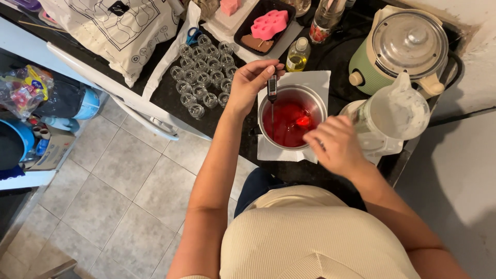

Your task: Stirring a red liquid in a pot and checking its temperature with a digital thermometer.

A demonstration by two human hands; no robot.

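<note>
The metal pot (pixel 292 118) is hemmed in: small glass jars (pixel 203 72) crowd the desk's (pixel 170 95) left edge, a plastic jug (pixel 395 116) stands close right, an oil bottle (pixel 298 55) behind. Bare desk lies only along the near edge.

My top is a cream, finely ribbed knit that fits close over my chest and belly, its ribs running in thin parallel lines down the cloth. It has no sleeves that I can see: both my arms are bare from the upper arm down to the wrist. Below the top's edge shows a patch of dark blue cloth, my trousers or skirt, I cannot tell which. My left hand (pixel 251 82) and my right hand (pixel 333 144) are bare too, with no glove, and I can make out no ring, watch or bracelet on my wrists or fingers (pixel 315 135).
</note>
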